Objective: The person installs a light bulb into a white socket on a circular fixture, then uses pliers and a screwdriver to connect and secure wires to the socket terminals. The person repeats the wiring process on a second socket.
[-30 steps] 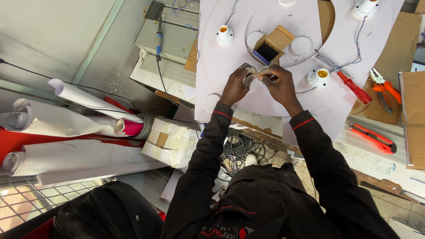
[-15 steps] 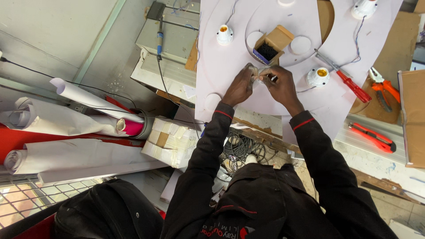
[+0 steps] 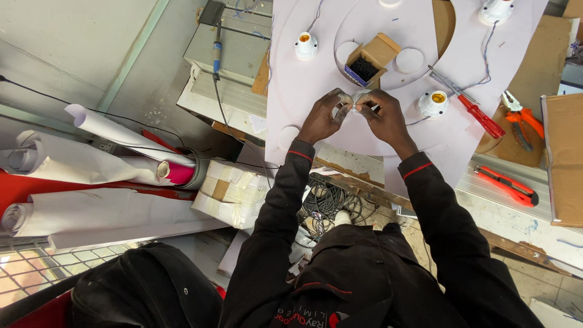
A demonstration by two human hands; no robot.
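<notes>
Hardly anything has shifted since a second ago: both hands stay pressed together over the white board [image 3: 316, 79], fingers pinched around a small white lamp holder [image 3: 358, 100] that sits between them, just below the cardboard box. The left hand [image 3: 323, 118] curls closed on one side of it, the right hand [image 3: 379, 118] closed on the other, much as before.

Counting from where I stand, three more white lamp holders with brass centres rest on the board [image 3: 305, 44] [image 3: 433, 103] [image 3: 495, 10]. One small open cardboard box [image 3: 371, 58] holds dark screws. One red-handled screwdriver [image 3: 470, 104] lies on the board; orange-handled pliers [image 3: 519, 118] and a red utility knife [image 3: 507, 185] lie on the counter to the right. Thin wires loop across the smooth, flat board, which has round cut-outs. Rolled white paper sheets [image 3: 91, 161] lie to the left.
</notes>
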